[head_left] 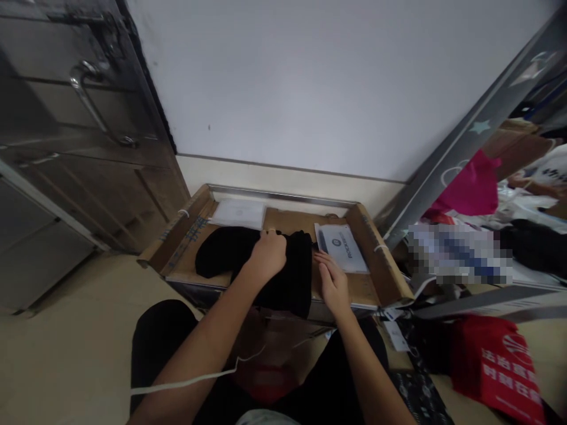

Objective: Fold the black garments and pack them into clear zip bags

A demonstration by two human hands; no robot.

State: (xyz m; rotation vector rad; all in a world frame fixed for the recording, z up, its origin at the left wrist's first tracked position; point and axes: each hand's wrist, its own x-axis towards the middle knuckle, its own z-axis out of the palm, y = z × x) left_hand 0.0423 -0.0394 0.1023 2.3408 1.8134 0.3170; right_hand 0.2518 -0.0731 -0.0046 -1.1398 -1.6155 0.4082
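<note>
A folded piece of black cloth lies across the shallow cardboard tray in front of me, and its lower end hangs over the near edge. My left hand is closed on top of the cloth, its fingers curled in; a rounded part of the cloth spreads out to its left. Just right of the cloth, my right hand has its fingers stretched out and lying low, beside a white packet with printed lettering. Whether its fingertips touch the cloth's edge I cannot tell.
Another white packet lies at the tray's back left. A wall rises behind it, with a metal door at left. Shelves of bags stand at right; a red bag sits on the floor. A white cord crosses my left forearm.
</note>
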